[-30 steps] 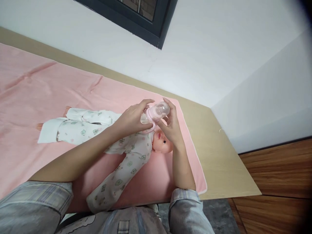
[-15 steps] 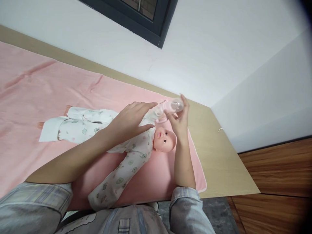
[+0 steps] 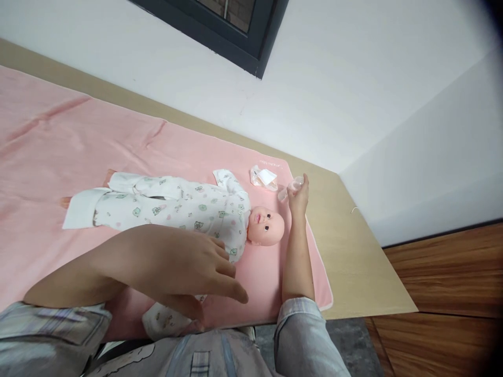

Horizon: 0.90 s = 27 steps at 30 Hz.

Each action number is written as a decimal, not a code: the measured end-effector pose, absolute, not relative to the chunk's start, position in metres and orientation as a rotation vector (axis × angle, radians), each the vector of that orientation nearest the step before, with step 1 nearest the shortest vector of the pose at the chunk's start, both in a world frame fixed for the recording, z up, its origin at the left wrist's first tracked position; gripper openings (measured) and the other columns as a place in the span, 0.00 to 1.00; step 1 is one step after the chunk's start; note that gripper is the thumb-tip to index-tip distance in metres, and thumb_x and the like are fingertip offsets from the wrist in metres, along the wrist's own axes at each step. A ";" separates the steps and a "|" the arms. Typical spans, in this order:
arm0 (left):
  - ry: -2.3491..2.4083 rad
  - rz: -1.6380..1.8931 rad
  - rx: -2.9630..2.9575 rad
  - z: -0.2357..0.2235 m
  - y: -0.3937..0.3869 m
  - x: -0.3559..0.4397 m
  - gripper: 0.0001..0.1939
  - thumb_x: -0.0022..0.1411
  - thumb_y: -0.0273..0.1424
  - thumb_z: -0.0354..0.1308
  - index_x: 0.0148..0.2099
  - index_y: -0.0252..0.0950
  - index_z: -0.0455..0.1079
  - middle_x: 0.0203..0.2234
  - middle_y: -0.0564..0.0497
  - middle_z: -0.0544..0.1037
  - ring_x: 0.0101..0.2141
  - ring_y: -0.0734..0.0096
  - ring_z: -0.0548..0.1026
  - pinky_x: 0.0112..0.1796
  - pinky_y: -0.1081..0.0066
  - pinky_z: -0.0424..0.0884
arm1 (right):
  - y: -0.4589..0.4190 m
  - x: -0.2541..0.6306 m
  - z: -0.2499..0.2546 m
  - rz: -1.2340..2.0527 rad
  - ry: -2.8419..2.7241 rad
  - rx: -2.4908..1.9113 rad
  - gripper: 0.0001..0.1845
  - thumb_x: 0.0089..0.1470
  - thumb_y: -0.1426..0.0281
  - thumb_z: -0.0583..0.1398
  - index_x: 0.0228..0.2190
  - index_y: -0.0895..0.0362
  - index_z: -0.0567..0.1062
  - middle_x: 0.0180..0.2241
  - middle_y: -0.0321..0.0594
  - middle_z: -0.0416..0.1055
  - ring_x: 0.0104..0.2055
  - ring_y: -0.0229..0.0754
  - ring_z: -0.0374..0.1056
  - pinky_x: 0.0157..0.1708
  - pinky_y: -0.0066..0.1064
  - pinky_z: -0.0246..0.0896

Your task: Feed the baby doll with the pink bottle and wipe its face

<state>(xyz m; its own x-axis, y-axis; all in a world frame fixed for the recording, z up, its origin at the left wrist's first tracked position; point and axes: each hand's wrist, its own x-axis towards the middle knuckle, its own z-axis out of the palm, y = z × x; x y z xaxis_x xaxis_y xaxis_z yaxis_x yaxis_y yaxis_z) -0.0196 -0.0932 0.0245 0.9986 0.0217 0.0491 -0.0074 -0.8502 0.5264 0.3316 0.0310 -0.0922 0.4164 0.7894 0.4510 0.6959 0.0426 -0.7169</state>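
Note:
A baby doll in white printed clothes lies on its back, its head (image 3: 266, 225) to the right and its body (image 3: 196, 201) to the left. In my right hand (image 3: 299, 198), beyond the head, is a clear baby bottle (image 3: 283, 192); the fingers partly cover it. Nearer me, my left hand (image 3: 192, 264) hovers palm down, holding nothing, with its fingers apart and the index finger stretched out. It hides most of the doll's near sleeve (image 3: 163, 320). A small clear packet with a white label (image 3: 264, 178) lies just past the doll's head.
A pink blanket (image 3: 47, 136) covers much of the tan tabletop (image 3: 353, 262). Behind the table rises a white wall (image 3: 314, 94) with a dark window frame (image 3: 251, 55). Wood-grain panels (image 3: 444, 272) stand to the right.
My left hand has let go of the bottle and come back toward me, over the doll's near sleeve. My right hand has lowered the bottle slightly toward the blanket. The packet is now uncovered.

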 end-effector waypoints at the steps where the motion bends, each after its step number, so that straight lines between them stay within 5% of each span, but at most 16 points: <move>1: 0.028 0.063 2.598 0.026 -0.094 -0.020 0.28 0.54 0.23 0.66 0.56 0.47 0.70 0.38 0.52 0.81 0.39 0.58 0.77 0.39 0.66 0.65 | 0.033 0.332 -0.096 0.124 -1.308 -1.689 0.43 0.49 0.69 0.58 0.65 0.56 0.52 0.55 0.54 0.62 0.54 0.48 0.65 0.55 0.43 0.61; 11: 0.095 -0.113 2.710 0.023 -0.094 -0.019 0.29 0.55 0.25 0.68 0.58 0.47 0.68 0.40 0.51 0.80 0.40 0.56 0.76 0.39 0.65 0.64 | 0.041 0.341 -0.111 0.261 -1.119 -1.780 0.54 0.48 0.63 0.61 0.67 0.63 0.38 0.54 0.57 0.68 0.52 0.53 0.69 0.52 0.43 0.63; 18: 0.080 0.046 2.664 0.019 -0.095 -0.024 0.28 0.55 0.24 0.65 0.57 0.47 0.69 0.39 0.52 0.80 0.39 0.58 0.77 0.40 0.66 0.65 | 0.046 0.360 -0.138 0.114 -0.999 -1.660 0.40 0.59 0.51 0.46 0.64 0.64 0.48 0.53 0.56 0.65 0.52 0.44 0.68 0.50 0.35 0.64; 23: 0.001 0.082 2.620 0.026 -0.096 -0.026 0.20 0.61 0.30 0.60 0.56 0.44 0.70 0.37 0.49 0.80 0.37 0.58 0.77 0.41 0.65 0.67 | 0.042 0.379 -0.165 -0.014 -1.014 -1.787 0.33 0.58 0.58 0.45 0.58 0.66 0.60 0.49 0.55 0.69 0.51 0.47 0.67 0.52 0.38 0.62; 27: 0.006 0.079 2.641 0.029 -0.094 -0.028 0.21 0.61 0.36 0.59 0.56 0.42 0.70 0.36 0.47 0.80 0.34 0.57 0.77 0.41 0.63 0.68 | 0.042 0.387 -0.180 -0.021 -1.152 -1.863 0.24 0.51 0.66 0.49 0.41 0.68 0.76 0.42 0.58 0.74 0.46 0.51 0.69 0.54 0.42 0.60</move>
